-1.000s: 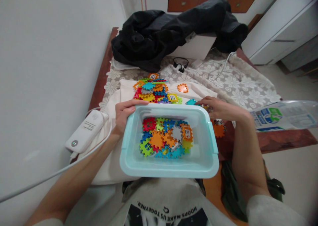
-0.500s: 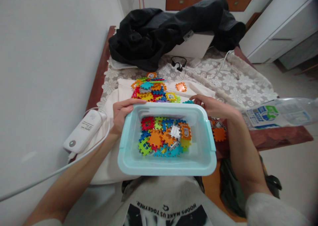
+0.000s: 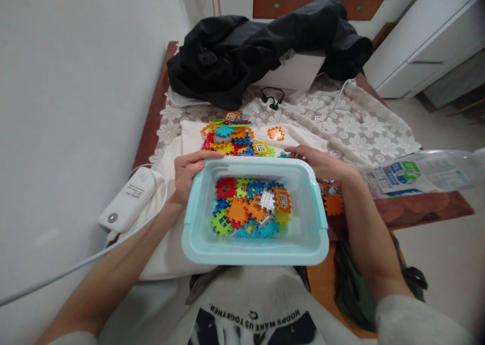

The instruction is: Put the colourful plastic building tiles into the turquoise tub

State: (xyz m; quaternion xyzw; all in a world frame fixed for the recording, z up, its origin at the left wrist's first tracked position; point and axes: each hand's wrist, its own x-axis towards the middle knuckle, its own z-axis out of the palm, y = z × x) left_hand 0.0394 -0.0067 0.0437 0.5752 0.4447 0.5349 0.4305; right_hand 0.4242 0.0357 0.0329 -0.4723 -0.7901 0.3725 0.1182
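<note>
A light blue plastic bin (image 3: 255, 258) stands close to my body. Inside it lie several notched plastic building tiles (image 3: 238, 211) in red, green, orange, blue and white. My left hand (image 3: 186, 173) grips the bin's far left corner, fingers along the rim and thumb at the side. Behind the far right corner, my right hand (image 3: 310, 159) reaches in with its index finger extended beside a teal tile (image 3: 283, 156). The bin's rim partly hides its lower fingers; I see nothing held in them. Beyond the bin spreads a pile of mixed tiles (image 3: 227, 138).
A lone orange tile (image 3: 276, 133) lies on the white cloth (image 3: 295, 139). More orange tiles (image 3: 333, 205) are under my right forearm, near a plastic bottle (image 3: 417, 176). Left sits a white power bank (image 3: 131, 198) with a cable. A black jacket (image 3: 227, 57) and headphones (image 3: 273, 98) lie behind.
My right hand has shifted slightly left, nearer the teal tile, covering more of it. My left hand keeps its grip on the bin, and the tiles inside look the same.
</note>
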